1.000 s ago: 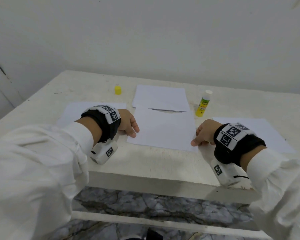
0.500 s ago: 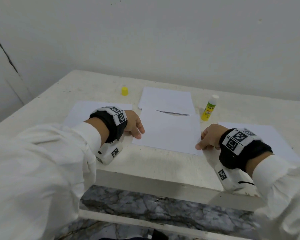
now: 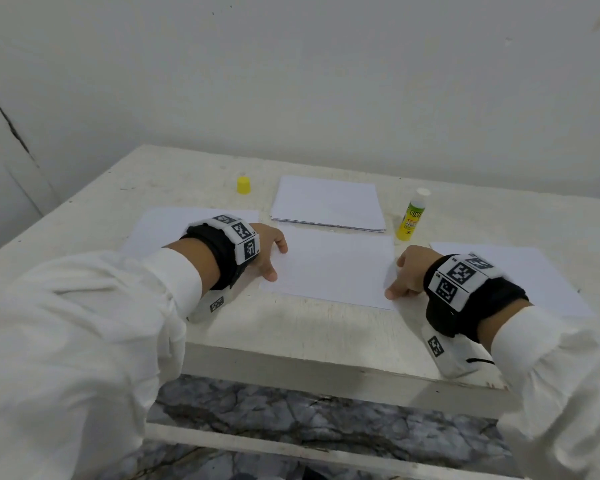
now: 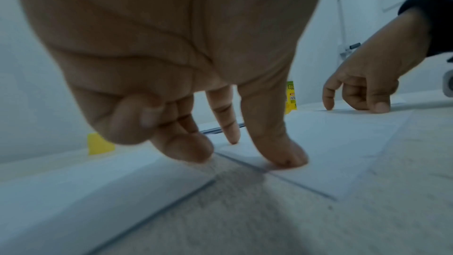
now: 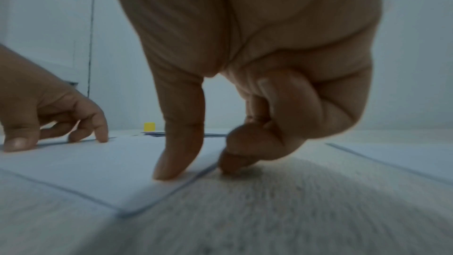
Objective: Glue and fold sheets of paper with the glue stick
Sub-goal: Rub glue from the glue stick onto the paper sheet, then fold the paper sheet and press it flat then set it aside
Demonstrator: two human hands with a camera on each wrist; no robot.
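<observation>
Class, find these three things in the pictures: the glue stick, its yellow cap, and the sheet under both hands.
glue stick [image 3: 411, 216], head view, on its yellow label.
yellow cap [image 3: 243, 185], head view, on its side wall.
sheet [image 3: 333, 265], head view, on its bare middle.

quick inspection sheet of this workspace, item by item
surface: pale worn table.
job's things: centre sheet flat; paper stack behind it; glue stick upright, uncapped; yellow cap apart; loose sheets at left and right.
clutter: nothing seen.
grippers: left hand and right hand press fingertips on the centre sheet's side edges.
cables: nothing seen.
surroundings: plain wall; marbled floor.
</observation>
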